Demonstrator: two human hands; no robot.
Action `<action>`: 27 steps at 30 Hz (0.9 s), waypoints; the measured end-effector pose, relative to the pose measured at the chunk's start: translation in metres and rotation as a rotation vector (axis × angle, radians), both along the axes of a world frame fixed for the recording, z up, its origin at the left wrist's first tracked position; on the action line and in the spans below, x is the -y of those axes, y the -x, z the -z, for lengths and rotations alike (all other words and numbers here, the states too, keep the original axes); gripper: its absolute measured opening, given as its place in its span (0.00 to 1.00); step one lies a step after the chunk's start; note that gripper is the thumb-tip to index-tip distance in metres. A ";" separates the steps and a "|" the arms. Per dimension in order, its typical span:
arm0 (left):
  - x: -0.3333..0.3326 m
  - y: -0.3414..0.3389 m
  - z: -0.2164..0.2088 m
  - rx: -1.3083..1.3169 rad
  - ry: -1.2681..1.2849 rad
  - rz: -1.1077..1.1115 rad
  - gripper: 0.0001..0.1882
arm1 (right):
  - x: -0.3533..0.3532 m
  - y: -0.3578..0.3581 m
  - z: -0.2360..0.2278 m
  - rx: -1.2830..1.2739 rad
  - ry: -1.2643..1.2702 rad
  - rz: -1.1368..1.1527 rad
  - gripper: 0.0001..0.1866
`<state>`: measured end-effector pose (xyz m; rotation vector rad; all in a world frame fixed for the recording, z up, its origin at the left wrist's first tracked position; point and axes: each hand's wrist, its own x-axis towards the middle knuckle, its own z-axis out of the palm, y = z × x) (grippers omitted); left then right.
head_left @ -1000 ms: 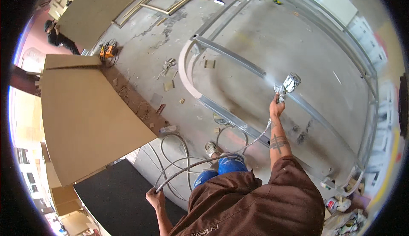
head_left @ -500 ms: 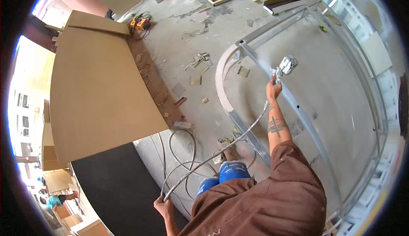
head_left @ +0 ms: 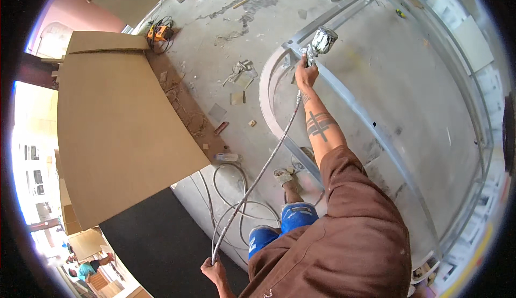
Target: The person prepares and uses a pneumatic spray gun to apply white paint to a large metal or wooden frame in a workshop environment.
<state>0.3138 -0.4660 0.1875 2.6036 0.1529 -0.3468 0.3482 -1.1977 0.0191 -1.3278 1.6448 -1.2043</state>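
Right hand (head_left: 306,75) has raised the spray gun (head_left: 320,44), fingers grasping; left hand (head_left: 215,270) clenches the hose (head_left: 257,178).

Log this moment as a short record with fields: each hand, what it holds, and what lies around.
right hand: raised at arm's length, gripping a spray gun
left hand: low, holding the hose
hose: runs from spray gun down to left hand, loops on the floor
workpiece: grey metal frame lying on the concrete floor
nearby: large brown board, orange tool, scraps

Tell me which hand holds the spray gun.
The right hand, stretched out over the grey metal frame, grips the spray gun. The left hand only holds the hose.
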 end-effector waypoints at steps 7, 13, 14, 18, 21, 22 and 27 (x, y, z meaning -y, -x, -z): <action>-0.015 0.014 0.003 0.058 -0.002 0.048 0.24 | -0.053 0.099 -0.001 -0.031 -0.016 0.102 0.27; -0.046 0.059 0.036 0.258 0.074 0.109 0.23 | -0.125 0.239 0.020 -0.128 -0.124 0.172 0.27; -0.049 0.068 0.034 0.248 0.082 0.136 0.23 | -0.142 0.266 0.014 -0.164 -0.197 0.188 0.27; -0.088 0.094 0.053 0.084 0.039 0.345 0.21 | -0.199 0.387 0.031 -0.171 -0.087 0.224 0.26; -0.110 0.121 0.061 0.081 0.059 0.437 0.19 | -0.249 0.463 0.029 -0.194 -0.157 0.331 0.25; -0.112 0.137 0.058 0.063 0.090 0.444 0.18 | -0.264 0.495 0.029 -0.200 -0.162 0.363 0.25; -0.106 0.187 0.061 0.065 -0.032 0.641 0.15 | -0.323 0.638 0.045 -0.193 0.000 0.516 0.21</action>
